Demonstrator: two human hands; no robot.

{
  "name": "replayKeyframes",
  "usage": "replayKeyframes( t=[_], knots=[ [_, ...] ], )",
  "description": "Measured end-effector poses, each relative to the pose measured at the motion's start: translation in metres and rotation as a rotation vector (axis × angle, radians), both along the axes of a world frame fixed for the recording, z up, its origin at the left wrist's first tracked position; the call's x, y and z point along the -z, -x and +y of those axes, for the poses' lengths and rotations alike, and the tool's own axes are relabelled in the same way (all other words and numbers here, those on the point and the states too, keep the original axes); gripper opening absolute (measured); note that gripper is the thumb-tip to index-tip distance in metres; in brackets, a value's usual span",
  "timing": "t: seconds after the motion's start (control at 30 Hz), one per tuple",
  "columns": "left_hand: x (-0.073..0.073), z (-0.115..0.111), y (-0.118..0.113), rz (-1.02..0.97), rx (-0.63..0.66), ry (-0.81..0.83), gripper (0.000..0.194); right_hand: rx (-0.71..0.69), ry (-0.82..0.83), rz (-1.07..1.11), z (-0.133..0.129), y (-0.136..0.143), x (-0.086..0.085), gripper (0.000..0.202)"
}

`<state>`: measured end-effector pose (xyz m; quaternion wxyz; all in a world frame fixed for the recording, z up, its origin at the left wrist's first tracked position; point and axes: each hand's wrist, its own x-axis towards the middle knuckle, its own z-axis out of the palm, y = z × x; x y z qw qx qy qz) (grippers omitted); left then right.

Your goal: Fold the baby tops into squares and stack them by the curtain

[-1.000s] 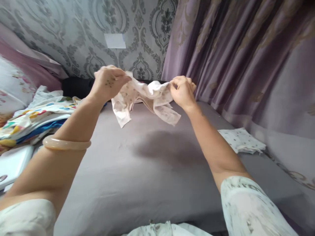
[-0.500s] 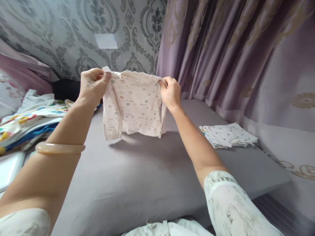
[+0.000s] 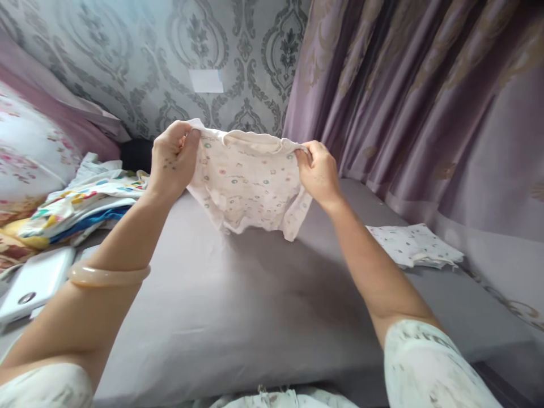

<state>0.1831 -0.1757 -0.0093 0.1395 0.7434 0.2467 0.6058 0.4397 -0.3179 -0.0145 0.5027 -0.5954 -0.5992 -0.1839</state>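
Note:
A small long-sleeved shirt (image 3: 250, 181), pale pink-white with little printed motifs, hangs in the air between my two hands. My left hand (image 3: 175, 161) pinches it at one shoulder, its fingers closed on the cloth. At the other shoulder, my right hand (image 3: 319, 173) grips the fabric between thumb and fingers. The neckline faces up, stretched between the hands, and the hem hangs just above the grey bed sheet (image 3: 255, 306). Part of each shoulder is hidden under my fingers.
Folded white printed clothes (image 3: 419, 243) lie on the bed at right. On the left are a heap of colourful clothes (image 3: 93, 198), a white flat device (image 3: 38, 283) and a floral pillow (image 3: 34, 147). A purple curtain (image 3: 382, 102) hangs along the right side, beside the patterned wall (image 3: 140, 62).
The shirt's lower part has swung, its sleeves now angled differently. Both hands keep hold of the shoulders. The view has shifted slightly left, so things appear farther right.

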Motion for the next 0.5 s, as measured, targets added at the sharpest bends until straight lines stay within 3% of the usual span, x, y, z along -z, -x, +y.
replayKeyframes(
  t=[0.17, 0.27, 0.33, 0.43, 0.5],
  knots=[
    [-0.035, -0.047, 0.040, 0.154, -0.015, -0.056, 0.040, -0.134, 0.139, 0.149, -0.053, 0.009, -0.038, 0.036],
    [-0.057, -0.063, 0.058, 0.264, -0.027, 0.067, 0.044, -0.201, 0.235, 0.286, -0.073, 0.011, -0.063, 0.031],
    [-0.065, -0.062, 0.062, 0.335, 0.024, 0.209, 0.045, -0.231, 0.341, 0.387, -0.077, 0.008, -0.073, 0.033],
    [-0.056, -0.043, 0.053, 0.451, 0.125, 0.500, 0.049, -0.274, 0.538, 0.434, -0.066, -0.003, -0.065, 0.043],
    [-0.032, -0.022, 0.041, 0.548, 0.169, 0.701, 0.052, -0.286, 0.666, 0.399, -0.049, -0.014, -0.041, 0.048]
  ],
)
